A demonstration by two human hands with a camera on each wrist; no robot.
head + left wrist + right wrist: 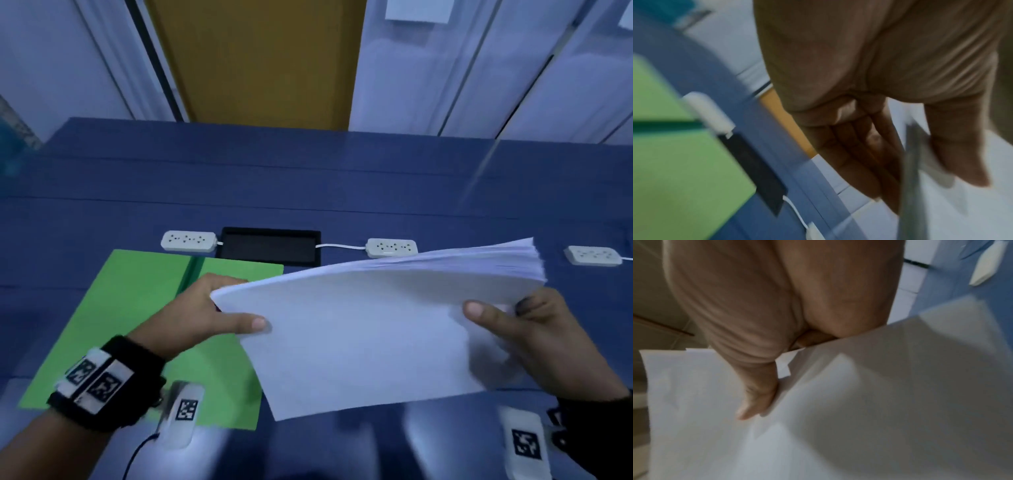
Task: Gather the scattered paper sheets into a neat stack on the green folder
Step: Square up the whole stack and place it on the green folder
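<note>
A thick stack of white paper sheets [370, 329] hangs tilted in the air above the blue table, its far edge fanned. My left hand [219, 308] grips the stack's left end, thumb on top, fingers underneath. My right hand [520, 322] grips the right end the same way. The green folder [113, 318] lies flat on the table to the left, partly under my left arm and the stack's left corner. In the left wrist view the left hand [900, 154] pinches the paper edge [912, 186], with the folder [674, 170] to the left. In the right wrist view my thumb [756, 395] presses on the sheets [838, 426].
Three white power strips [188, 241] [392, 247] [594, 255] lie in a row across the blue table [308, 178]. A black recessed cable box [269, 246] sits just behind the folder. Wrist bands with markers are on both arms. Behind the table stand white panels and a yellow one.
</note>
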